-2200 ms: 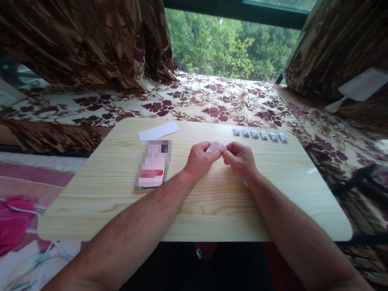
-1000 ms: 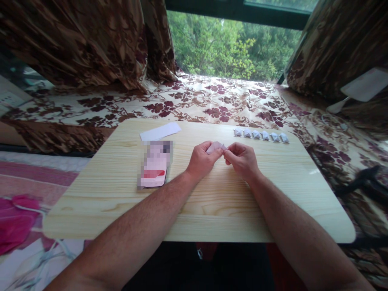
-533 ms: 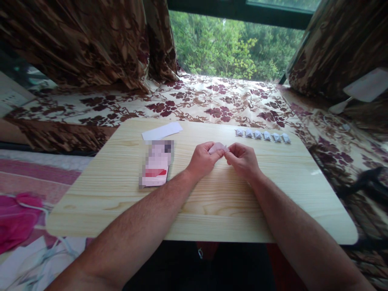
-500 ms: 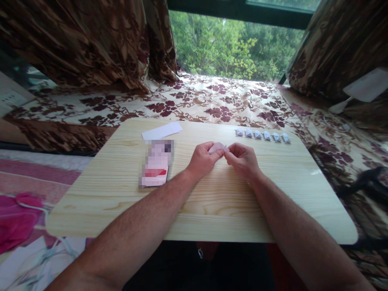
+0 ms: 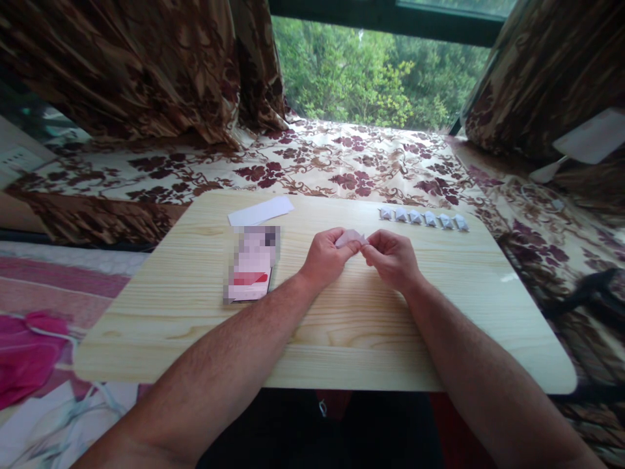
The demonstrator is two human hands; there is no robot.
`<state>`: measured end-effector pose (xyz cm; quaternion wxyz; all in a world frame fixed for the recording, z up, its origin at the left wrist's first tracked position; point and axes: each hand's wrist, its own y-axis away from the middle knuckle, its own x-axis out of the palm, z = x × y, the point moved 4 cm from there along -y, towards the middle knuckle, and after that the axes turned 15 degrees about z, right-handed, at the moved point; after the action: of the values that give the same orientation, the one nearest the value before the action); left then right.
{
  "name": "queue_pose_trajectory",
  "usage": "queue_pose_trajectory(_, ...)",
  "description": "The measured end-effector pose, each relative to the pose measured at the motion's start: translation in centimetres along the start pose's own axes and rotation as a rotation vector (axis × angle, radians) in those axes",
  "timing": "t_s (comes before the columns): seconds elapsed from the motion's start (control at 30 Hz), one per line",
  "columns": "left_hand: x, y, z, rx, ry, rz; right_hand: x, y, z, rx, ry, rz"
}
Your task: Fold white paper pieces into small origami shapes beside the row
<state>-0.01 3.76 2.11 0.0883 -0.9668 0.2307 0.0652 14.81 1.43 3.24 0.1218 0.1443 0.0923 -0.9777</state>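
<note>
Over the middle of the wooden table (image 5: 351, 332), a small piece of folded white paper (image 5: 347, 237) is pinched between my two hands. My left hand (image 5: 328, 254) grips its left part with the thumb on top. My right hand (image 5: 392, 258) is closed at the paper's right tip, thumb against forefinger. The fingers cover part of the paper, so its full shape is hidden. Beyond my right hand, several small folded paper pieces (image 5: 422, 218) with raised points stand in a row near the far edge.
Left of my hands lies a phone (image 5: 250, 286) with a partly blurred screen. White paper strips (image 5: 261, 210) rest behind it. A floral cloth (image 5: 361, 156) covers the ledge past the table. Pink fabric (image 5: 32, 355) and a pale cable (image 5: 100, 391) are at the lower left.
</note>
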Motion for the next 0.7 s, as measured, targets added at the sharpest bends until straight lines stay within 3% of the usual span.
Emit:
queue_pose_trajectory(0.33,0.08,-0.03,0.15,-0.019,0.110,0.010,-0.03,-0.14,-0.69,-0.025,-0.087,0.048)
queue_pose_trajectory(0.7,-0.02,0.05,-0.17,-0.014,0.060,0.029,0.03,-0.06,-0.49,-0.013,-0.069,0.038)
